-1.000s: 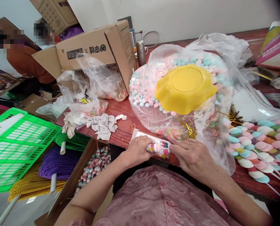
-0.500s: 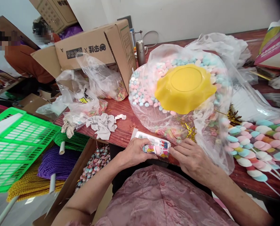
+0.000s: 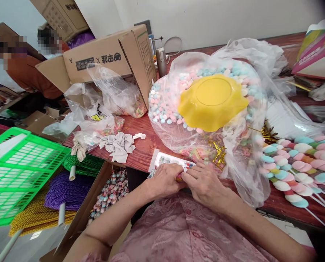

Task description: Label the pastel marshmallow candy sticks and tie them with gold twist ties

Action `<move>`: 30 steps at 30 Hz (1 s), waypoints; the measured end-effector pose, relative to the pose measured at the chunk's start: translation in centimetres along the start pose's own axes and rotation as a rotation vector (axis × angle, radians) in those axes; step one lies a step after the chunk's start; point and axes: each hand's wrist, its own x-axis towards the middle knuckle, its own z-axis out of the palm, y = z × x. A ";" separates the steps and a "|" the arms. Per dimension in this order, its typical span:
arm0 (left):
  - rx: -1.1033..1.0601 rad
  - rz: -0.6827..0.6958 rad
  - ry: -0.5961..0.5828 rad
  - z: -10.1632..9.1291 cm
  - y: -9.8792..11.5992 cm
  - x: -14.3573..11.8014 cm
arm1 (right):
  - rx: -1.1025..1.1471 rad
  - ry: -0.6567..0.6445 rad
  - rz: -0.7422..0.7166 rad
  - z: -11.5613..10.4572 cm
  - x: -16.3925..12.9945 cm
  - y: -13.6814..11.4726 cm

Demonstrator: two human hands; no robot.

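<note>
At the table's front edge my left hand (image 3: pixel 167 179) is closed on a small packet with colourful print (image 3: pixel 179 177), most of it hidden under the fingers. My right hand (image 3: pixel 206 183) is beside it, fingers curled and pressed onto the packet's right end. Just behind both hands lies a flat, white printed plastic wrapper (image 3: pixel 162 157), partly covered by them. Past the hands, a large clear bag (image 3: pixel 165 135) holds many pink, blue and white marshmallows (image 3: pixel 162 107). An upturned yellow scalloped dish (image 3: pixel 213 103) rests on the bag.
Marshmallow skewers (image 3: pixel 301 167) lie at right, near gold twist ties (image 3: pixel 218 154). A crumpled grey cloth (image 3: pixel 120 145) and a cardboard box (image 3: pixel 96 60) are left. A green basket (image 3: pixel 28 174), corded bundles (image 3: pixel 65 191) and a box of wrapped sweets (image 3: pixel 110 194) stand below. Another person (image 3: pixel 32 74) sits far left.
My right hand has moved left against my left hand, its fingers now closing on the packet's end. My left hand has rolled over the packet, hiding more of it.
</note>
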 end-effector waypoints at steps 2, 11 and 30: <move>-0.192 0.025 -0.038 -1.2 0.1 0.1 | -0.012 -0.012 0.000 -0.3 0.1 0.5; -0.845 -0.103 -0.223 -3.4 -1.0 0.6 | 0.009 -0.037 -0.044 -4.3 1.2 2.1; -0.819 0.074 0.638 2.4 2.6 1.9 | 0.639 0.541 0.601 0.5 0.2 0.2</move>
